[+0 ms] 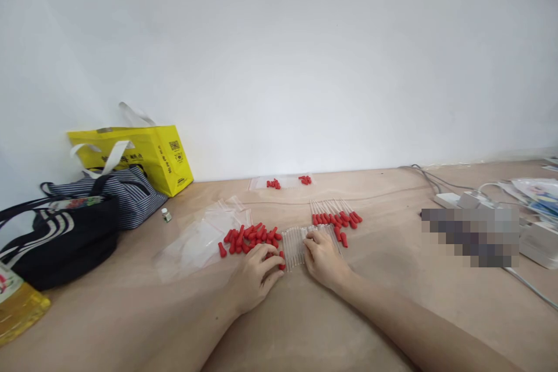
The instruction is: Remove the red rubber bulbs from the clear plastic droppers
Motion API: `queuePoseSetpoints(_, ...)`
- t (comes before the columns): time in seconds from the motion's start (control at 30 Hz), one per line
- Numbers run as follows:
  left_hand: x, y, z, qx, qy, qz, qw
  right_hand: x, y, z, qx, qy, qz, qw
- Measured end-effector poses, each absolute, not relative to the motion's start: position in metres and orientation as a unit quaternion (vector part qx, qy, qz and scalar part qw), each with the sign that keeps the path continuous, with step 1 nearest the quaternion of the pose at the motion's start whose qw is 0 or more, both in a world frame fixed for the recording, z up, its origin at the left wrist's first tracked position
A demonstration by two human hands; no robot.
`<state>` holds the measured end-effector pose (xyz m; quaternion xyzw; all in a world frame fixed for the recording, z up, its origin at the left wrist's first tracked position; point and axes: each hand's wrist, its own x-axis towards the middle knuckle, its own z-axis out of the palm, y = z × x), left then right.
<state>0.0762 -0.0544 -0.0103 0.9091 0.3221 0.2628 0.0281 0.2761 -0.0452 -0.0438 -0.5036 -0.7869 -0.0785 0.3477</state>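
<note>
I am working the left hand point(256, 275) at the left edge of a row of clear tubes point(293, 247), where a red bulb point(281, 260) is standing at its fingertips. The thumb and forefinger are curving toward each other with a gap showing, and I cannot tell whether they are pinching that bulb or only touching it. The right hand point(326, 258) is resting over the row's right part, fingers curled and bunched close; whether they are pinching a single tube, I cannot tell.

The loose bulbs point(239, 239) are lying in a heap just beyond the left hand, beside clear bags point(196, 244). Droppers with bulbs already on point(323, 219) are lying side by side past the right hand, on the table point(143, 314).

I am judging the step in hand as pairing one bulb with one tube, with a good share of the bulbs still loose. The next move is calling for one tube lifted free of its neighbours, the bulb's open mouth turned to the tube's end, and a firm, straight push, since thin tubes are likely snapping under sideways force.
</note>
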Motion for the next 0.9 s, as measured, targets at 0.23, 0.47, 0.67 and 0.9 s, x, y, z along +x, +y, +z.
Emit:
queuePoseSetpoints(0.23, 0.075, -0.053, -0.007, 0.895, 0.335, 0.292, 0.034, 0.278, -0.046, -0.039, -0.498, -0.779, -0.091, 0.371)
queuePoseSetpoints(0.47, 0.069, -0.05, -0.009, 0.879, 0.352, 0.32, 0.005, 0.339, -0.023, -0.01, -0.659, -0.657, -0.1, 0.354)
queuePoseSetpoints(0.67, 0.069, -0.051, -0.008, 0.882, 0.352, 0.313, -0.001, 0.372, -0.009, -0.013, -0.752, -0.612, -0.062, 0.239)
queuePoseSetpoints(0.9, 0.068, -0.051, -0.006, 0.875, 0.35, 0.334, -0.025, 0.368, -0.005, -0.019, -0.757, -0.599, -0.063, 0.252)
